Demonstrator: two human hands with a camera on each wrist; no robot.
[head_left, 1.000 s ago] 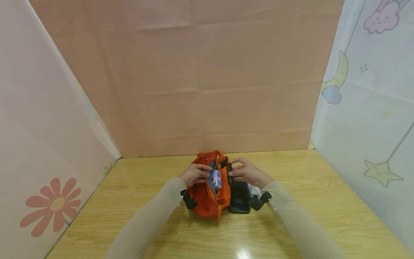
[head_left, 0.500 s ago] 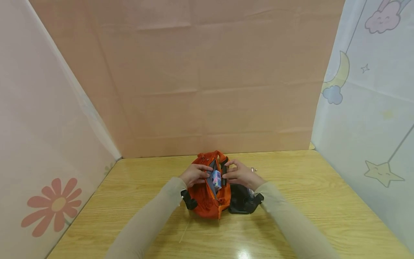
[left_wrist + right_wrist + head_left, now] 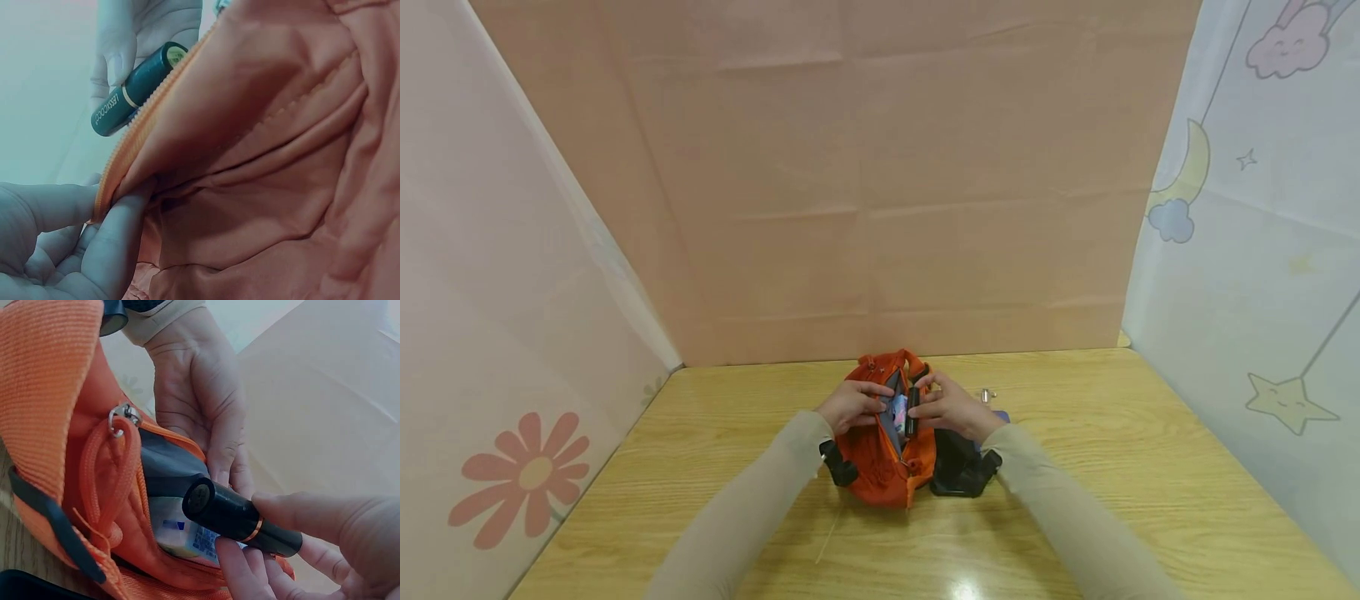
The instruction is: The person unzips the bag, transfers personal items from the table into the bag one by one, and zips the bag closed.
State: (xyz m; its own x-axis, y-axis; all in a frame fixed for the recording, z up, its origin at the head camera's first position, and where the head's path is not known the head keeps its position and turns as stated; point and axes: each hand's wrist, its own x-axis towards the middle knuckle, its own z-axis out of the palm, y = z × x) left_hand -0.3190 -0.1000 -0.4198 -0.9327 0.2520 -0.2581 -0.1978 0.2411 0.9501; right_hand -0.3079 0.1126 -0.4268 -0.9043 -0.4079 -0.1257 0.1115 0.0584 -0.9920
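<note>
The left hand (image 3: pixel 852 406) pinches the zipped edge (image 3: pixel 134 147) of the orange bag (image 3: pixel 874 467) between thumb and finger, so the mouth is kept parted. The right hand (image 3: pixel 950 408) has hold of a black lipstick tube (image 3: pixel 234 512); its thumb and fingers are closed only as far as the tube's thickness. The tube is at the mouth of the bag, tilted, with its thick end above a pink-and-blue pack (image 3: pixel 175 534) that sits inside. Whether the tube touches this pack, I cannot tell.

I think the main danger is a slip. The tube is round and looks smooth, and mostly fingertips support it, so a small roll could drop it outside the bag, onto the bench (image 3: pixel 1075 467) or the black flat item (image 3: pixel 953 475) beside the bag. If the left pinch becomes loose, the soft fabric may fold inward and the edge could catch the tube. The pack takes up part of the opening, so a push straight down may jam against it. The grip is also near the gold ring (image 3: pixel 253 529), probably the joint of the cap; pulling there could separate the two parts. Lastly, the cord loop (image 3: pixel 90 481) by the opening might snag a finger.
</note>
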